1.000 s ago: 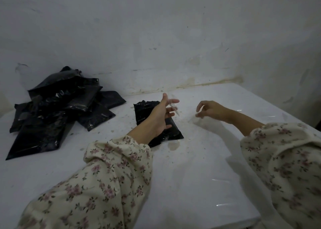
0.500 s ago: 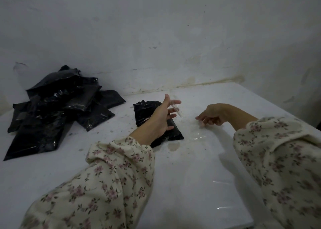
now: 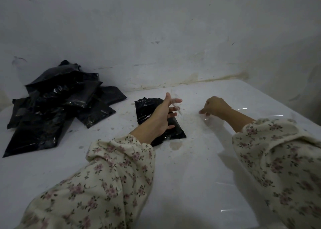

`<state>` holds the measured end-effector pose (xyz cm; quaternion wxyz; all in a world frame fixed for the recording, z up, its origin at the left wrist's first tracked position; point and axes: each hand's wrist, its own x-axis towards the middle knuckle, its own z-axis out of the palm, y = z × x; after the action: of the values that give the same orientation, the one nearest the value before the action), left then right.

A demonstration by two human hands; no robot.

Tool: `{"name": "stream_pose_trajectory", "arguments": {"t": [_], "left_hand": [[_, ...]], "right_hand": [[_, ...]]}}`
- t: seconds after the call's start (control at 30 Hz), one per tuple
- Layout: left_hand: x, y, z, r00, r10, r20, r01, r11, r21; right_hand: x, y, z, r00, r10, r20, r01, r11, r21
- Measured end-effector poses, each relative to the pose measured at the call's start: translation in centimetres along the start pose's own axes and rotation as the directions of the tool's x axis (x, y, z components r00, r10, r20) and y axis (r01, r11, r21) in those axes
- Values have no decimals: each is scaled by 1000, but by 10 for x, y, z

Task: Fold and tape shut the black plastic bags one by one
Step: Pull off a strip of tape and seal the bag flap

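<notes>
A flat black plastic bag (image 3: 146, 108) lies on the white table (image 3: 199, 159) at the centre. My left hand (image 3: 163, 114) hovers over its right side with fingers spread and straight. A short strip of clear tape (image 3: 177, 107) clings to its fingertips. My right hand (image 3: 216, 107) is to the right of the bag, fingers curled down onto the table. Its fingertips pinch at a clear tape strip (image 3: 206, 118) lying on the surface.
A pile of several black plastic bags (image 3: 57, 105) sits at the back left against the wall (image 3: 156, 37). More clear tape strips (image 3: 225, 182) glint along the table's right side. A small wet spot (image 3: 175, 144) lies just in front of the centre bag.
My right hand has dropped from just above the table onto its surface and curled its fingers onto a tape strip. My left hand has stayed over the bag with the tape on its fingers.
</notes>
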<state>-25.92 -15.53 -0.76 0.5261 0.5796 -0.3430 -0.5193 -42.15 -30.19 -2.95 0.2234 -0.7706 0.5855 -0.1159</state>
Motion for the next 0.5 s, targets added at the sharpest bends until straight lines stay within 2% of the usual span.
{"name": "stream_pose_trajectory", "arguments": {"t": [0.07, 0.13, 0.2, 0.23, 0.3, 0.37, 0.5], "left_hand": [[1, 1, 0, 1000, -2, 2, 2, 1000, 0], [1, 2, 1, 1000, -3, 3, 3, 1000, 3], [1, 3, 2, 1000, -8, 3, 8, 1000, 5], [1, 4, 2, 1000, -10, 2, 10, 1000, 4], [0, 4, 3, 1000, -12, 2, 12, 1000, 3], [0, 4, 5, 1000, -6, 2, 6, 1000, 8], [-2, 4, 6, 1000, -5, -1, 5, 1000, 24]], "right_hand": [[3, -1, -6, 985, -82, -154, 90, 995, 47], [2, -6, -14, 927, -205, -313, 229, 973, 41], [3, -8, -18, 851, -399, -340, 397, 914, -80], [3, -6, -19, 818, -505, -276, 467, 863, -193], [0, -1, -18, 766, -641, -53, 562, 706, -431], [-5, 6, -13, 752, -650, 114, 583, 574, -575], [-13, 15, -6, 762, -616, 200, 582, 515, -629]]}}
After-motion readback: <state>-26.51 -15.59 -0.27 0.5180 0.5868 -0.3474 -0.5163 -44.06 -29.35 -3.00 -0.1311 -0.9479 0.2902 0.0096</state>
